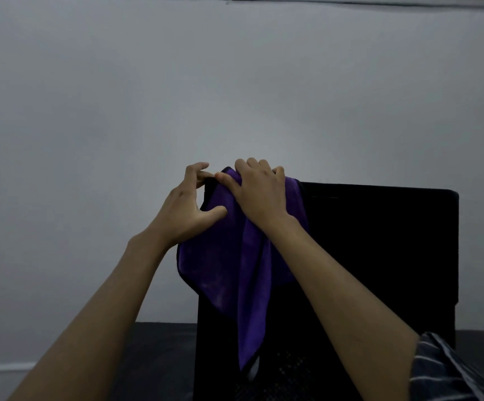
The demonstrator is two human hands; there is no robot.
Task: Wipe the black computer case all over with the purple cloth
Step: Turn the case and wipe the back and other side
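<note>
**Cloth slung over case corner, both hands up top**

Tall, boxy black computer case (pixel 379 256) stands on a dark table (pixel 159 351) in front of a plain grey wall (pixel 235 82). Soft purple cloth (pixel 235 270) hangs over its top-left corner & down the front, one tip dangling low. Right hand (pixel 259 195) lies on the cloth at the top edge, fingers curled over the far side & gripping fabric, thumb out to the left. Left hand (pixel 185 212) hooks bent fingers round the case's corner, w/ thumb pressed on the cloth. Striped sleeve (pixel 449 371) at btm right.
</note>
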